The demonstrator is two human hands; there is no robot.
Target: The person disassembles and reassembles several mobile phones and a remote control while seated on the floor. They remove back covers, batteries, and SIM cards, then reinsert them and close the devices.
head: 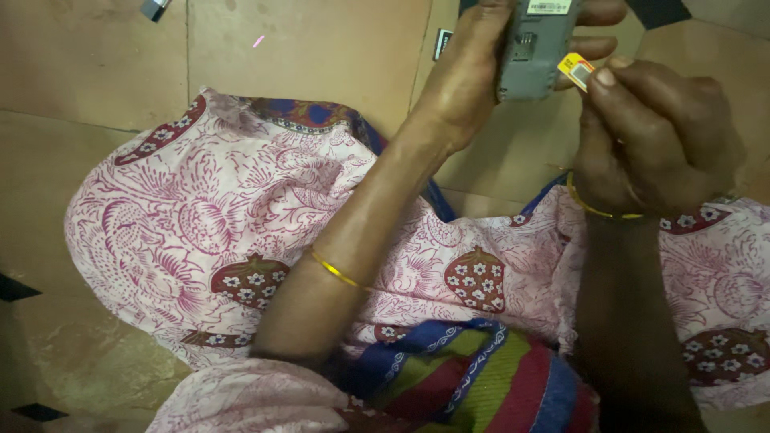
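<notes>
My left hand (473, 72) grips a small grey phone (533, 52) with its back cover off, held upright near the top edge of the view. My right hand (654, 132) pinches a little yellow and orange card (576, 70) between thumb and forefinger, right beside the phone's open back. The card's edge sits close to the phone's side, and I cannot tell if it touches. A thin gold bangle circles each wrist.
My lap is covered by pink and white patterned cloth (208, 216), with a striped blue, green and red fabric (465, 369) below. A tan tiled floor (88, 64) lies around. A small dark object (442, 43) rests on the floor behind the phone.
</notes>
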